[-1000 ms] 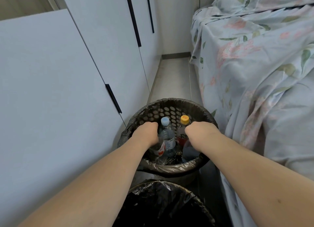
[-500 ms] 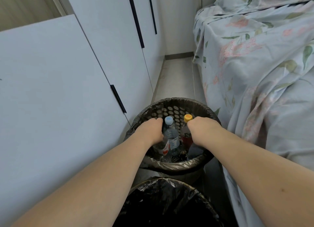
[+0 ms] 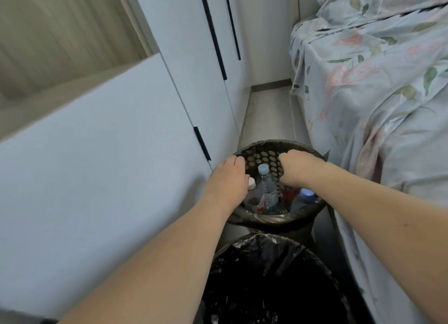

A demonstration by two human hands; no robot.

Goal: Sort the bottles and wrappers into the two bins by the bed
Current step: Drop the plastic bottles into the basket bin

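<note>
Here both hands reach over the far bin (image 3: 252,146), which holds bottles (image 3: 266,190). The left hand (image 3: 228,180) and right hand (image 3: 298,168) look curled, though their grip probably can't be told.

A home bedroom is shown: a bed (image 3: 378,86) draped in floral sheets fills the right of the frame, and white wardrobe doors (image 3: 189,57) are seen at upper left.
</note>
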